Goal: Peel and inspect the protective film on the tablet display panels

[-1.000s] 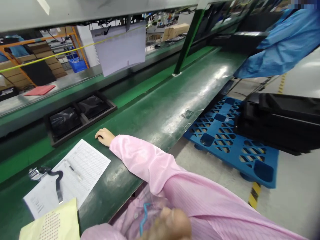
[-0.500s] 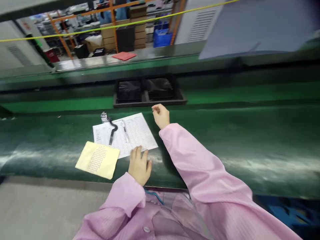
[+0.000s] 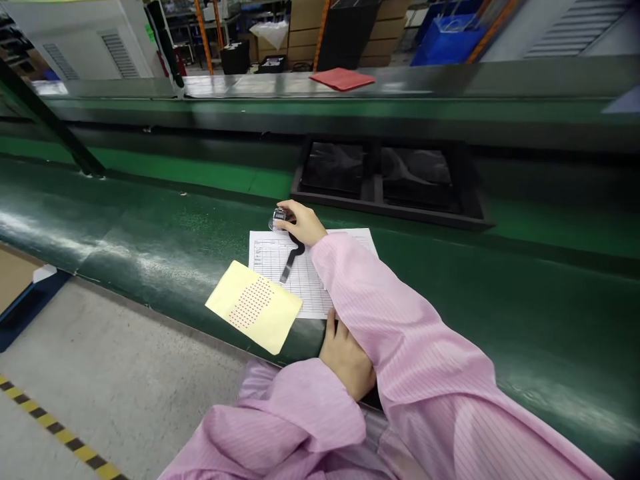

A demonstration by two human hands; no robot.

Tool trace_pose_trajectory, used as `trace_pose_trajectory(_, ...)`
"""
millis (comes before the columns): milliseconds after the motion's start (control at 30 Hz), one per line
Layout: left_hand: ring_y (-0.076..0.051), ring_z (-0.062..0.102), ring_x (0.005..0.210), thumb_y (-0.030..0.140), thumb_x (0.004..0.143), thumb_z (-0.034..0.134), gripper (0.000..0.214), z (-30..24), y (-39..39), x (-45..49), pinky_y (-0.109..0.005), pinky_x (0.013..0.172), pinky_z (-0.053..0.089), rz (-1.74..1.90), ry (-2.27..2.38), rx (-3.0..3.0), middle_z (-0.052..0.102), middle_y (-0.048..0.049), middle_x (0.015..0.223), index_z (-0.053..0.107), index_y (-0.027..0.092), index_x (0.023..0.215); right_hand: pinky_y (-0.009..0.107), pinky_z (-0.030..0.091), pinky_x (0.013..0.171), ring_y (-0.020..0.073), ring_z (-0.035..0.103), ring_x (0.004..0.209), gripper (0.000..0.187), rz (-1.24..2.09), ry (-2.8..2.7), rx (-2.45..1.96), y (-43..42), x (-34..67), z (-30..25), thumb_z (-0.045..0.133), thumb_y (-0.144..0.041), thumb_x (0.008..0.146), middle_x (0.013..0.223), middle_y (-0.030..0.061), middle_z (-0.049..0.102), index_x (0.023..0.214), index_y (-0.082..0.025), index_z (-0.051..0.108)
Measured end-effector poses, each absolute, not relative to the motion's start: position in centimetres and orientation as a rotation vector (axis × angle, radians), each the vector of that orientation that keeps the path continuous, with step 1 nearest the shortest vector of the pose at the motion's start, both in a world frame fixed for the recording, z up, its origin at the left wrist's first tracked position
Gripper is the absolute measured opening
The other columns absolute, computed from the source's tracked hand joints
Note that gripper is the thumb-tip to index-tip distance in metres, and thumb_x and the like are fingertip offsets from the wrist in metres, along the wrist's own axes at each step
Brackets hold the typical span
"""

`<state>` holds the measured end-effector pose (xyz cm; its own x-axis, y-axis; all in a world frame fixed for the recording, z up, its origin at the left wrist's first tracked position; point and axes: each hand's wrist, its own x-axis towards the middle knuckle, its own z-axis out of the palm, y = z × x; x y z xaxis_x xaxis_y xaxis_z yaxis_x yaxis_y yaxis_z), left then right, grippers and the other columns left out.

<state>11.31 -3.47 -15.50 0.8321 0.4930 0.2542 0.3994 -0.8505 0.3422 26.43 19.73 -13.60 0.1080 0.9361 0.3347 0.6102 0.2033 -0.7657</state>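
Observation:
My right hand (image 3: pixel 305 223) reaches over the top of a printed form (image 3: pixel 313 293). Its thumb and fingers close around a small silver tally counter (image 3: pixel 279 217), whose black strap (image 3: pixel 290 261) trails down across the sheet. My left hand (image 3: pixel 349 357) lies flat at the bench's front edge, beside the sheet's lower edge, fingers stretched out and partly covered by my right sleeve. A yellow card (image 3: pixel 253 307) with rows of small red marks overlaps the form's lower left corner. The pen on the form is hidden behind my right forearm.
Beyond the form, a black tray (image 3: pixel 375 190) holds two dark, film-covered pieces in its compartments. A red sheet (image 3: pixel 343 79) rests on the far ledge. A green post (image 3: pixel 55 127) rises at left. The green bench (image 3: pixel 165 227) drops off to the floor in front.
My right hand has moved left from beside the tray and taken hold of the tally counter. The view has turned left. My left hand stays on the bench near the form.

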Motion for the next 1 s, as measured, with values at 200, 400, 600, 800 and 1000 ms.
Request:
trace_pose_trajectory(200,-0.034,0.05,0.134,0.02,0.084,0.055,0.057,-15.5,-4.0,11.5,-0.058,0.121,0.033,0.435,0.656,2.709,0.062,-0.0109,0.14,0.052,0.018,0.141,0.04,0.054,0.102,0.018,0.06,0.113,0.051,0.45,-1.563,-1.483,18.4,26.5,-14.3,0.063,-0.032,0.092,0.132,0.0121,0.055,0.138,-0.014,0.051)
trace_pose_trajectory(400,-0.033,0.05,0.132,0.02,0.085,0.054,0.055,-15.3,-4.2,11.4,-0.057,0.122,0.032,0.473,0.642,2.695,0.064,-0.0106,0.137,0.054,0.016,0.139,0.042,0.052,0.107,0.021,0.06,0.118,0.054,0.466,-1.559,-1.514,18.1,26.6,-13.8,0.061,-0.029,0.089,0.133,0.0102,0.057,0.14,-0.018,0.048)
trace_pose_trajectory(600,-0.032,0.048,0.134,0.021,0.086,0.054,0.057,-15.5,-4.5,11.5,-0.056,0.124,0.03,0.493,0.659,2.69,0.065,-0.0108,0.135,0.052,0.017,0.143,0.043,0.048,0.113,0.0219,0.058,0.124,0.048,0.448,-1.579,-1.533,17.6,26.8,-13.5,0.055,-0.03,0.093,0.137,0.0105,0.055,0.138,-0.017,0.051)
trace_pose_trajectory(800,-0.031,0.048,0.136,0.022,0.086,0.055,0.054,-15.4,-4.3,11.5,-0.057,0.125,0.03,0.42,0.643,2.678,0.065,-0.0124,0.136,0.055,0.014,0.139,0.044,0.046,0.116,0.0229,0.055,0.127,0.048,0.428,-1.605,-1.554,17.8,26.5,-13.5,0.053,-0.032,0.095,0.14,0.0099,0.054,0.141,-0.018,0.051)
trace_pose_trajectory(1000,-0.039,0.056,0.127,0.032,0.084,0.058,0.04,-14.2,-3.7,10.5,-0.061,0.112,0.044,0.628,0.601,2.726,0.067,-0.0195,0.126,0.069,0.013,0.118,0.051,0.036,0.123,0.026,0.039,0.143,0.071,0.35,-1.585,-1.627,14.9,27.0,-11.9,0.051,-0.039,0.096,0.154,0.0104,0.038,0.158,-0.018,0.025)
